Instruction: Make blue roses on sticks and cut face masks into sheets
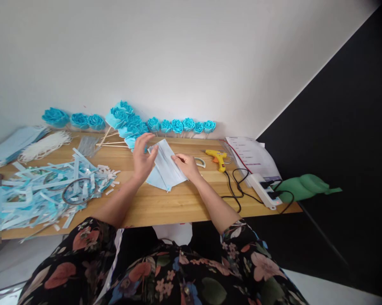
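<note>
A light blue pleated sheet (pixel 165 159), like a face mask, is raised over the wooden table between my hands. My right hand (pixel 187 166) pinches its right edge between thumb and fingers. At its upper left edge is my left hand (pixel 143 156), with fingers curved and spread apart from the thumb; the thumb tip is close to the sheet. Beneath lies another pale blue piece (pixel 159 179), partly covered by the raised sheet. Behind my left hand, blue paper-like flowers (pixel 132 125) on wooden sticks lie in a cluster.
Blue flowers (pixel 188 124) line the wall. At left lie cut strips (pixel 51 190), white cords (pixel 46 146) and stacked blue sheets (pixel 17 144). At right are a yellow glue gun (pixel 218 158), its cable, a power strip (pixel 264 190), papers (pixel 254 156) and a green object (pixel 305 187).
</note>
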Demonstrator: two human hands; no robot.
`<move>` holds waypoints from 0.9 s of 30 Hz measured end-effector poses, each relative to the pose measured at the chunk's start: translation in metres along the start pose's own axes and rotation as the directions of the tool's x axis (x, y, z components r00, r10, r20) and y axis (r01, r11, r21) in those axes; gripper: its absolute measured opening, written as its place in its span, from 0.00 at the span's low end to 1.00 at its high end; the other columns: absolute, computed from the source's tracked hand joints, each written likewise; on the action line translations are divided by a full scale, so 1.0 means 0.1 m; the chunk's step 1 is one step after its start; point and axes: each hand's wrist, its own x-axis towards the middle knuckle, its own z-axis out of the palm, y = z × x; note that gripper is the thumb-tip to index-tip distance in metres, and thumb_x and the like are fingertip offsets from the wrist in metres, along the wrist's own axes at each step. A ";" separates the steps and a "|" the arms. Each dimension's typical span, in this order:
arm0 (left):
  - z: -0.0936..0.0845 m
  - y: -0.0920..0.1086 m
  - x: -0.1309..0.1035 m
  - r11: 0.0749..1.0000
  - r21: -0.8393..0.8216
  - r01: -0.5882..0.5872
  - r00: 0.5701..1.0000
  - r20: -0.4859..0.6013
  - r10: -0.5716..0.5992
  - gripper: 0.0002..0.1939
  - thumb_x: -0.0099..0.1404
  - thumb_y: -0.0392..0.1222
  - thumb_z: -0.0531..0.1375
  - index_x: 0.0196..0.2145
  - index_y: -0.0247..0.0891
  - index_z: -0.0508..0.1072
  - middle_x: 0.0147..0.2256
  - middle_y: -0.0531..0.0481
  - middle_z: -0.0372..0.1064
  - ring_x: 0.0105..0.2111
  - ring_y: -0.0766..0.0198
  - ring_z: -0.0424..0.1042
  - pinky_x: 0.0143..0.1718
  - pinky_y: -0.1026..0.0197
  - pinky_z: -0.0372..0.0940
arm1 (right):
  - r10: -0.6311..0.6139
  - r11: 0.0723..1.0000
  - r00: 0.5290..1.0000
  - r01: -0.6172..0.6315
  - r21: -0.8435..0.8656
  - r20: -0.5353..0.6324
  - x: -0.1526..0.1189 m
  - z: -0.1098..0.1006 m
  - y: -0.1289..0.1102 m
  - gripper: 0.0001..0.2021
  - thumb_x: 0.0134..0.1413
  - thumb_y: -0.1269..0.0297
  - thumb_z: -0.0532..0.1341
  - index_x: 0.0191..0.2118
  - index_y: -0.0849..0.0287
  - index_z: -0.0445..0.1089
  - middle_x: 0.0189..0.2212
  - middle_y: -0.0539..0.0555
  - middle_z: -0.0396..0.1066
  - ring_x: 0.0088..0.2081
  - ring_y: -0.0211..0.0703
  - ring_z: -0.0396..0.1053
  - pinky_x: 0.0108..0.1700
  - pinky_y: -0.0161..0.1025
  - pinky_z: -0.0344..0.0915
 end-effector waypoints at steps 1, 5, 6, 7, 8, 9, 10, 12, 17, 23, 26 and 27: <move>0.00 0.03 -0.01 0.998 0.030 -0.055 0.997 0.062 0.053 0.13 0.69 0.47 0.60 0.48 0.42 0.75 0.53 0.43 0.70 0.57 0.52 0.66 0.60 0.47 0.59 | -0.007 1.000 1.000 0.008 -0.013 0.009 -0.02 0.01 0.02 0.18 0.56 0.49 0.59 0.28 0.60 0.73 0.20 0.47 0.60 0.25 0.36 0.56 0.29 0.35 0.51; 0.07 0.02 -0.06 0.991 0.077 -0.110 0.971 0.221 0.091 0.11 0.68 0.47 0.60 0.44 0.42 0.79 0.51 0.44 0.73 0.54 0.53 0.69 0.58 0.47 0.60 | -0.040 0.997 0.999 0.041 -0.064 0.020 -0.07 0.01 0.06 0.19 0.57 0.50 0.58 0.26 0.60 0.73 0.19 0.47 0.58 0.25 0.35 0.55 0.28 0.35 0.50; 0.08 -0.01 -0.07 0.993 0.069 -0.095 0.970 0.231 0.076 0.12 0.68 0.47 0.60 0.44 0.42 0.79 0.50 0.44 0.74 0.53 0.53 0.70 0.57 0.47 0.61 | -0.052 0.996 0.999 0.053 -0.068 0.017 -0.08 0.01 0.06 0.19 0.57 0.50 0.58 0.26 0.60 0.72 0.19 0.47 0.58 0.25 0.36 0.55 0.29 0.35 0.51; 0.10 -0.05 -0.08 0.996 0.053 -0.074 0.971 0.233 0.060 0.12 0.68 0.47 0.61 0.44 0.42 0.79 0.49 0.44 0.75 0.51 0.53 0.71 0.57 0.47 0.61 | -0.064 0.996 0.998 0.065 -0.068 0.014 -0.08 0.00 0.06 0.19 0.57 0.50 0.58 0.26 0.60 0.72 0.19 0.47 0.58 0.25 0.36 0.55 0.29 0.35 0.51; 0.11 -0.09 -0.08 0.998 0.029 -0.050 0.971 0.234 0.042 0.12 0.67 0.47 0.61 0.43 0.42 0.79 0.47 0.44 0.76 0.50 0.53 0.72 0.56 0.48 0.62 | -0.075 0.995 0.997 0.076 -0.065 0.013 -0.08 0.00 0.06 0.19 0.58 0.50 0.58 0.27 0.60 0.73 0.20 0.47 0.59 0.25 0.36 0.56 0.29 0.35 0.52; 0.12 -0.12 -0.09 1.000 -0.002 -0.023 0.971 0.237 0.022 0.11 0.67 0.48 0.62 0.42 0.41 0.80 0.45 0.44 0.76 0.49 0.53 0.72 0.55 0.48 0.62 | -0.084 0.995 0.996 0.085 -0.060 0.015 -0.08 0.00 0.07 0.18 0.58 0.50 0.58 0.28 0.60 0.74 0.20 0.48 0.60 0.25 0.36 0.56 0.30 0.35 0.53; 0.13 -0.15 -0.09 0.999 -0.035 0.007 0.970 0.243 0.002 0.11 0.66 0.48 0.62 0.41 0.41 0.80 0.44 0.44 0.76 0.48 0.53 0.72 0.55 0.48 0.63 | -0.089 0.994 0.996 0.090 -0.055 0.015 -0.08 -0.01 0.07 0.18 0.58 0.50 0.58 0.30 0.60 0.75 0.21 0.48 0.62 0.26 0.37 0.57 0.30 0.35 0.54; 0.14 -0.19 -0.09 0.993 -0.091 0.072 0.963 0.265 -0.046 0.10 0.65 0.49 0.63 0.36 0.41 0.80 0.41 0.45 0.77 0.46 0.54 0.73 0.53 0.50 0.64 | -0.091 0.995 0.996 0.091 -0.045 0.013 -0.08 -0.01 0.08 0.17 0.58 0.51 0.58 0.34 0.60 0.77 0.22 0.48 0.64 0.26 0.37 0.58 0.30 0.35 0.55; 0.16 -0.19 -0.12 0.968 -0.162 0.191 0.934 0.334 -0.128 0.11 0.61 0.51 0.65 0.30 0.41 0.79 0.36 0.46 0.76 0.41 0.55 0.74 0.46 0.53 0.67 | -0.093 0.995 0.996 0.093 -0.041 0.013 -0.09 -0.01 0.09 0.17 0.57 0.51 0.59 0.31 0.59 0.75 0.21 0.47 0.62 0.25 0.36 0.57 0.29 0.34 0.54; 0.17 -0.14 -0.13 0.941 -0.226 0.253 0.899 0.413 -0.143 0.12 0.58 0.51 0.67 0.28 0.40 0.79 0.33 0.46 0.75 0.37 0.56 0.74 0.42 0.55 0.67 | -0.112 0.990 0.994 0.112 -0.090 -0.001 -0.11 -0.01 0.05 0.16 0.57 0.53 0.58 0.25 0.59 0.70 0.19 0.46 0.58 0.24 0.35 0.54 0.29 0.34 0.53; 0.17 -0.11 -0.14 0.911 -0.271 0.311 0.880 0.444 -0.168 0.12 0.56 0.51 0.68 0.26 0.40 0.78 0.31 0.47 0.75 0.36 0.57 0.73 0.42 0.56 0.67 | -0.106 0.989 0.994 0.106 -0.107 0.006 -0.12 -0.01 0.04 0.16 0.58 0.53 0.58 0.26 0.59 0.70 0.20 0.47 0.59 0.25 0.35 0.55 0.30 0.35 0.54; 0.17 -0.10 -0.14 0.898 -0.278 0.342 0.871 0.452 -0.192 0.12 0.56 0.51 0.68 0.25 0.40 0.78 0.31 0.47 0.75 0.35 0.57 0.73 0.41 0.56 0.67 | -0.104 0.989 0.995 0.104 -0.104 0.009 -0.12 -0.02 0.03 0.16 0.58 0.53 0.57 0.26 0.59 0.70 0.20 0.47 0.59 0.25 0.36 0.55 0.30 0.35 0.54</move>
